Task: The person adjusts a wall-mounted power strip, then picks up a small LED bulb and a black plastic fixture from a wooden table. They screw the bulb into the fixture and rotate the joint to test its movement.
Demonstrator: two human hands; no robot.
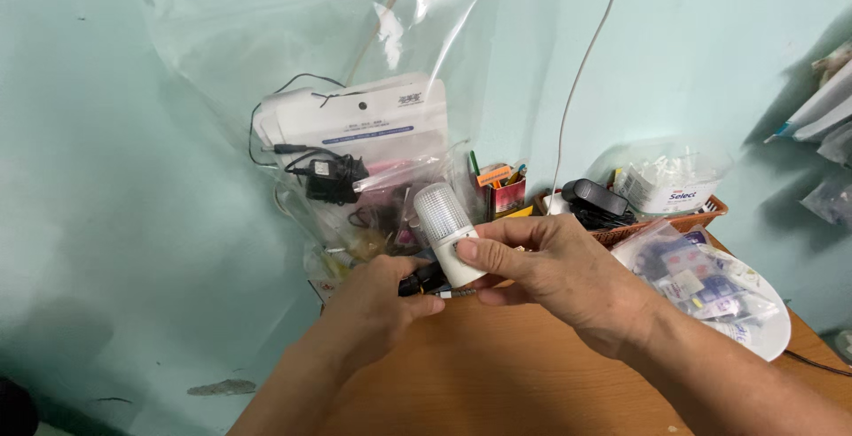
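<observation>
— Night-light (446, 233): where, relative to your hands?
— Above the counter (497, 365); your right hand (568, 281) is closed on its white base, long axis upright, leaning slightly left.
— Left hand (377, 307)?
— Just beside, lower-left, pinching a small black tool (424, 281) at the base.

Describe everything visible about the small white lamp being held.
The lamp is a small plug-in night light: a white plastic base under a rounded, ribbed, translucent dome. It is unlit and tilted slightly left, held above the wooden table. The right hand pinches its base, thumb across the front. The left hand holds a dark tool at its underside.
</observation>
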